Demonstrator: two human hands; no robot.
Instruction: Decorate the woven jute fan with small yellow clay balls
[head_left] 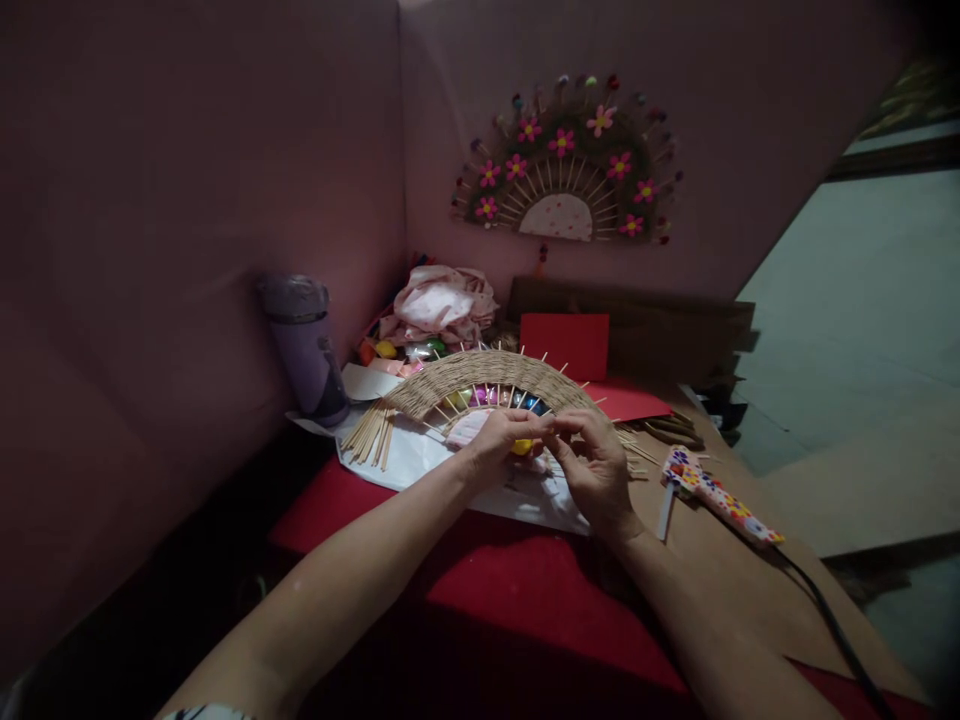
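I have a woven fan in front of me, lying on a white sheet on the red-covered table. Its arched band is threaded on thin sticks whose tips poke out past the outer edge. Inside the arch a row of shiny coloured balls sits between the sticks, and below them is a pale half-round centre.

My 2 hands meet over the near right part of the fan. The fingertips of my left hand and my right hand are drawn close together; whether they pinch something, I cannot tell, since any piece there is too small to make out. A yellow bit shows just under my left fingers.

I judge the step in hand to be close fingertip work on a small part of the decoration, with the row of balls set in the arch. The next move calls for a light, steady touch, as the thin sticks could be knocked askew.

To my right lies a flower-patterned glue gun (a glue gun by its shape, at least), its cord trailing down the table. A bundle of loose sticks rests at the left end of the fan, and a flowered fan hangs on the wall ahead.
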